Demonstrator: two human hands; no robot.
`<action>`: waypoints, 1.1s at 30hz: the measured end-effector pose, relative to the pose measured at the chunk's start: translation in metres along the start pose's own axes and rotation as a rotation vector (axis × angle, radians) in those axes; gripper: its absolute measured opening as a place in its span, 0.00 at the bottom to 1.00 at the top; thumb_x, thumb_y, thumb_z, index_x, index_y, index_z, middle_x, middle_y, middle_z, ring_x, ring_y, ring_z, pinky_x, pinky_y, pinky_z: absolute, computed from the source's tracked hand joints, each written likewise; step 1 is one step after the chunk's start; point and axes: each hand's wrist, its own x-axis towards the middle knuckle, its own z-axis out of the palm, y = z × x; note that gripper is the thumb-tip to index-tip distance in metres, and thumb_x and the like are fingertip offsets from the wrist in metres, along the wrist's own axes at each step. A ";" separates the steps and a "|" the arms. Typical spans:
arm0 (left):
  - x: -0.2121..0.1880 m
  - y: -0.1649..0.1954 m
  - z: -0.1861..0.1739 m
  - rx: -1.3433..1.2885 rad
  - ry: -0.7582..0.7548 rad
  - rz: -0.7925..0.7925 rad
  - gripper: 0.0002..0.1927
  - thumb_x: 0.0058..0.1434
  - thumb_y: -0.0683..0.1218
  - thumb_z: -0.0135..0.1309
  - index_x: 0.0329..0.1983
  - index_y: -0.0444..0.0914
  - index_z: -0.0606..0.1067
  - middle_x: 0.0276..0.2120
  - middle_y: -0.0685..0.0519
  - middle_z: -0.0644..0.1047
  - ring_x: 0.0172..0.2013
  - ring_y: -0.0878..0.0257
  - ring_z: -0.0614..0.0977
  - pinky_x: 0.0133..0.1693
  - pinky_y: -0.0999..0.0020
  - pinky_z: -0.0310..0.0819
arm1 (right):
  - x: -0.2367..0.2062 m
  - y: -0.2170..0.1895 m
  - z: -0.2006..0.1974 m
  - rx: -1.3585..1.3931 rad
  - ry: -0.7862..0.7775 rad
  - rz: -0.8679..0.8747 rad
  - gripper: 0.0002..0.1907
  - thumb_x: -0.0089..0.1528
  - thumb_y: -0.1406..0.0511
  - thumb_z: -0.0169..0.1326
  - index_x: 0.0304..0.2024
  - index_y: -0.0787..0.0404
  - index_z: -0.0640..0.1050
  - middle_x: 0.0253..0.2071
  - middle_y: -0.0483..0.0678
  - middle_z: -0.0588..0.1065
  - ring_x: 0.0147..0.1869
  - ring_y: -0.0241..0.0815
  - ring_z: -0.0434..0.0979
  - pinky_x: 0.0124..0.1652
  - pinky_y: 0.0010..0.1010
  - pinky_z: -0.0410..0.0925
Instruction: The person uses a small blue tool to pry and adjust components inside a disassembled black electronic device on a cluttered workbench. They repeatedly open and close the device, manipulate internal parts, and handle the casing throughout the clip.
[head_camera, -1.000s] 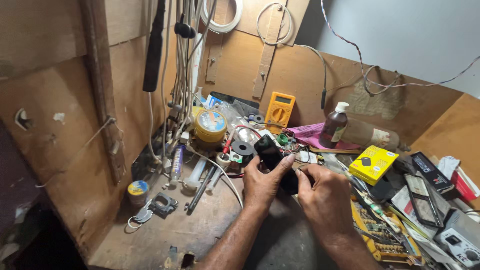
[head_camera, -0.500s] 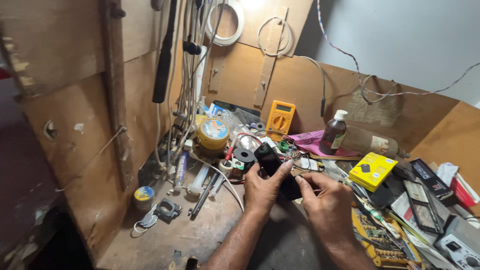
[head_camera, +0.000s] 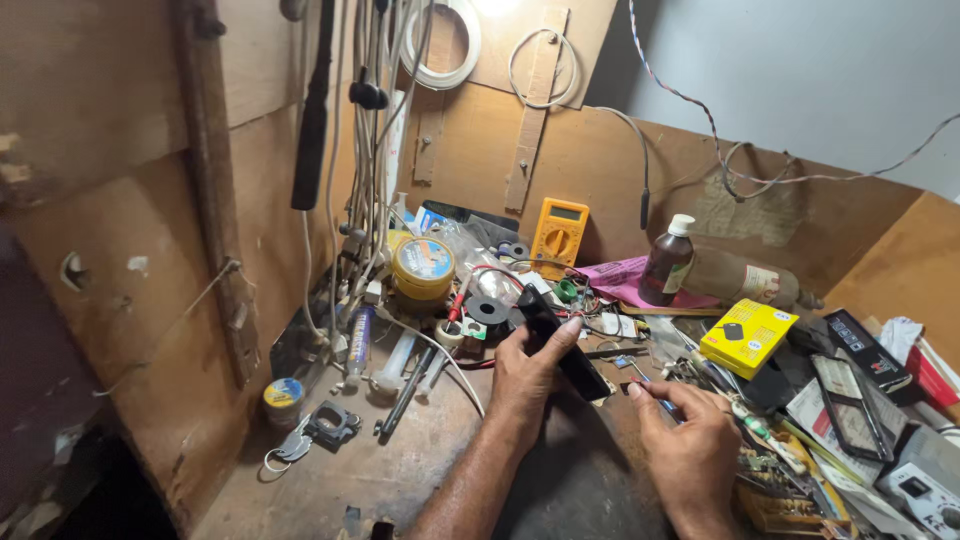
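Left hand (head_camera: 525, 372) grip closed on black phone (head_camera: 562, 345), right hand (head_camera: 690, 440) pinching a small tool (head_camera: 655, 400).
My worry: phone slips onto cluttered counter (head_camera: 400, 460), or tool tip skids across it.

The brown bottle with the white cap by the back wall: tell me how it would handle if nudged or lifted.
The brown bottle stands upright and is tall for its narrow base, so a sideways nudge would probably tip it. It looks rigid and smooth, likely glass or hard plastic, so possibly slippery. Once on its side, its round body would likely roll, as the larger bottle lying beside it could.
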 end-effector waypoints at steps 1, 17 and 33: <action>0.000 0.001 0.000 -0.016 0.011 0.002 0.22 0.52 0.57 0.66 0.41 0.38 0.78 0.30 0.54 0.79 0.28 0.66 0.79 0.31 0.69 0.77 | -0.002 0.004 0.003 -0.019 -0.008 -0.025 0.10 0.55 0.61 0.67 0.34 0.60 0.86 0.36 0.49 0.82 0.44 0.47 0.78 0.45 0.36 0.70; 0.003 0.000 -0.004 0.027 -0.044 -0.032 0.23 0.53 0.59 0.68 0.42 0.39 0.80 0.29 0.59 0.74 0.26 0.73 0.74 0.26 0.76 0.71 | -0.009 0.019 0.009 -0.111 0.113 -0.052 0.09 0.61 0.65 0.62 0.43 0.61 0.83 0.40 0.53 0.80 0.52 0.55 0.75 0.56 0.43 0.65; 0.006 0.005 -0.016 -0.490 -0.289 -0.367 0.34 0.71 0.62 0.32 0.64 0.32 0.67 0.46 0.42 0.82 0.45 0.44 0.86 0.45 0.49 0.85 | -0.008 -0.014 0.001 0.024 0.010 -0.132 0.09 0.59 0.65 0.60 0.39 0.63 0.82 0.40 0.53 0.80 0.53 0.53 0.75 0.52 0.41 0.68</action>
